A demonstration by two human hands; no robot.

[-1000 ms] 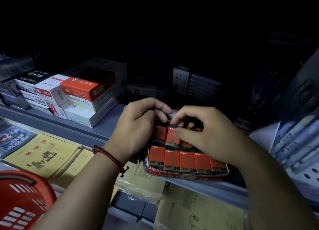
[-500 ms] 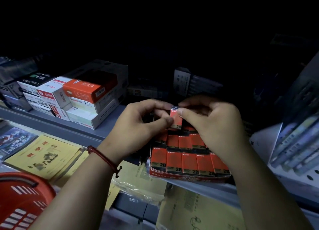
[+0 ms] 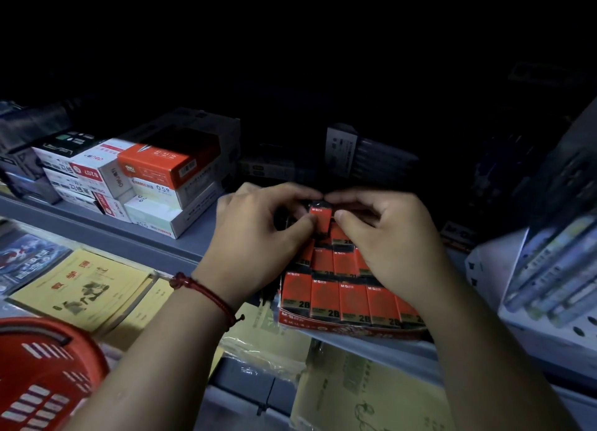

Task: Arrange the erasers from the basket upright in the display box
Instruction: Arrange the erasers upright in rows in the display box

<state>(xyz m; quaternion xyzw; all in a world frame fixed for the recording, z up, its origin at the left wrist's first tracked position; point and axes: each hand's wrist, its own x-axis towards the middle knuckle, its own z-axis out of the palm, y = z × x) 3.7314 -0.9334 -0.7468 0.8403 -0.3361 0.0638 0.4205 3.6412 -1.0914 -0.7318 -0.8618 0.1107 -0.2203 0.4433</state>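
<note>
Above a red cardboard display box [image 3: 349,330] on a grey shelf [image 3: 151,236], left hand [image 3: 258,240] and right hand [image 3: 391,246] meet, curled fingers [image 3: 303,225] pinching one small red-wrapped eraser [image 3: 320,219], held upright over the back rows.

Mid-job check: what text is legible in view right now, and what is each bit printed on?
"2B": front-row erasers in the display box.
"M&G": top of the held eraser, pinched by left hand and right hand.
"0.5": white box under the orange box.
"S207", upside down: white-and-red box.
Print on the orange box and the yellow booklets: too blurred to read.
</note>
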